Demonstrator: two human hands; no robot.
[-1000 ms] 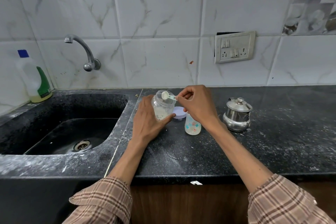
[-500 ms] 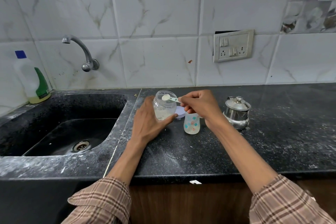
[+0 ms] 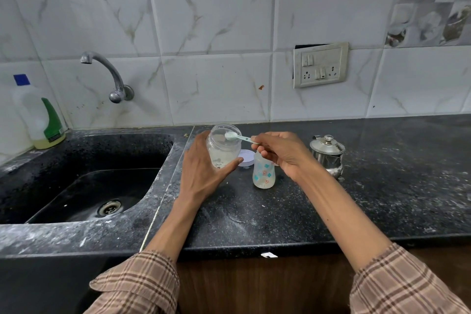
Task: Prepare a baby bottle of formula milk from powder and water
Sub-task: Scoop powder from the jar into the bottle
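My left hand (image 3: 204, 168) grips a clear plastic powder jar (image 3: 224, 146), open at the top, standing on the black counter with a little pale powder at its bottom. My right hand (image 3: 283, 153) pinches the handle of a small pale-green scoop (image 3: 235, 136), whose bowl holds white powder and hovers over the jar's mouth. The baby bottle (image 3: 264, 169), clear with small coloured prints, stands open just right of the jar and below my right hand; its neck is partly hidden by my fingers. The jar's white lid (image 3: 246, 158) lies behind, between jar and bottle.
A small steel lidded pot (image 3: 327, 154) stands right of the bottle. The black sink (image 3: 84, 186) with a wall tap (image 3: 112, 79) lies to the left, a detergent bottle (image 3: 42, 115) at its far corner. A switch socket (image 3: 319, 65) is on the tiled wall. Powder dusts the counter (image 3: 267, 214).
The scoop stays over the jar's mouth with powder in it. My right hand has lowered and turned flatter above the bottle. My left hand keeps its hold on the jar.
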